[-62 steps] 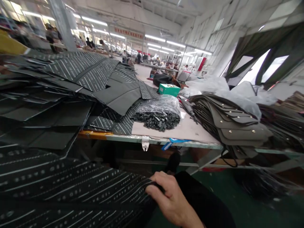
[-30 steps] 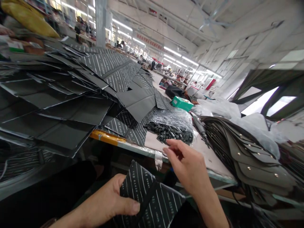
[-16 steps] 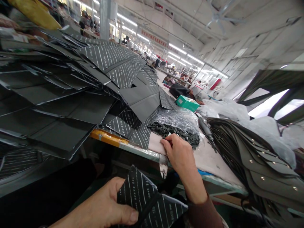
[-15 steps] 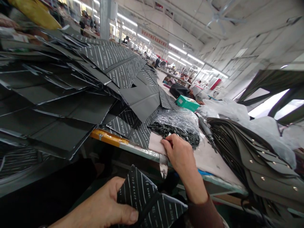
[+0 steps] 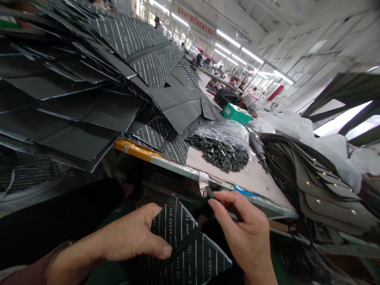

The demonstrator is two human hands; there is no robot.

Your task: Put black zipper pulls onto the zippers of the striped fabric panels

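My left hand grips a black lining piece printed with white lines and lettering, its thumb pressed on the near face. A dark strip runs across the piece, up to its edge. Right of it, my right hand pinches a small dark metallic piece between thumb and forefinger, just below the table edge and apart from the lining. On the table beyond lies a heap of small black metal pieces, partly under a clear plastic bag.
Stacked dark panels cover the table's left. A green box stands behind the bag. Right of it lie a dark tool and grey straps with studs. The table edge crosses in front. People are far back.
My right hand has come back from the heap toward the lining, now with a small piece in its fingers. The heap is uncovered. The view has tilted down slightly.
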